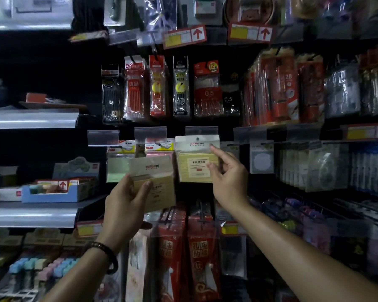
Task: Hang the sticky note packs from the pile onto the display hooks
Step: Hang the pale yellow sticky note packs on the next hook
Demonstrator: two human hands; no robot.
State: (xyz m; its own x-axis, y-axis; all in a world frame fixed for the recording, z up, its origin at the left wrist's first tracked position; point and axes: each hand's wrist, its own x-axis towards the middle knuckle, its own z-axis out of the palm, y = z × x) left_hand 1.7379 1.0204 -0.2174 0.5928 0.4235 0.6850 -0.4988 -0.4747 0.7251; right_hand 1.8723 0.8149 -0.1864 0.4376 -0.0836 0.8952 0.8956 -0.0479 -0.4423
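My left hand point(127, 199) is clamped on a tan sticky note pack point(155, 182), thumb across its front, fingers behind. The pack is tilted, header up, held just left of and slightly below the hung pack.

The hung pack point(195, 160) is the landmark: pale yellow notes in a clear sleeve, white label on front, hole in its header at the hook under a clear price-tag holder point(201, 132). The hook itself is too dark to make out.

My right hand point(226, 171) is on the hung pack's right edge. Index finger is up at the header corner, thumb on the lower right of the front, other fingers curled beside it. It's a light pinch; I can't tell how firm.

Left of the hung pack, behind my tan one: a pink pack point(159, 147) and a green pack point(118, 166) hanging on the same row.
Above the hung pack: a row of pen refill packs point(157, 86).
Below it: red packets point(183, 247) on lower hooks.
Right of it: a white notepad pack point(261, 159), near but apart.
A bead bracelet point(106, 253) is on my left wrist.
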